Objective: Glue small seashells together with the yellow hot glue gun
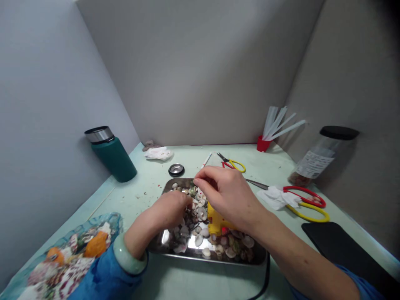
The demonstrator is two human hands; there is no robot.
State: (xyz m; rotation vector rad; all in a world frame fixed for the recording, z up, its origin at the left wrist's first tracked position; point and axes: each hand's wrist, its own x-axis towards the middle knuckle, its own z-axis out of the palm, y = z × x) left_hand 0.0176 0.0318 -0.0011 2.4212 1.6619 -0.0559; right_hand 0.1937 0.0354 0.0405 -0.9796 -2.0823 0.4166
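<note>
A metal tray (200,259) filled with small shells (202,213) lies before me. My left hand (173,210) reaches in at the tray's left side, fingers curled down among the shells; whatever the fingertips grip is hidden. Above the tray's far middle, my right hand (223,189) has thumb and forefinger pinched together, and anything between them is too small to make out. Beneath my right hand a yellow glue gun (215,221) rests on the shells, partly covered by the hand and wrist. A black cord (267,275) runs off the tray's right corner.
A blue dish (115,218) of larger shells stands left, a green bottle (114,158) behind it. Farther back are a bottle lid (176,169), tissue (158,153), small scissors (233,163) and a red cup (263,144) of glue sticks. Right: large scissors (312,217), a jar (315,160), a black slab (340,241).
</note>
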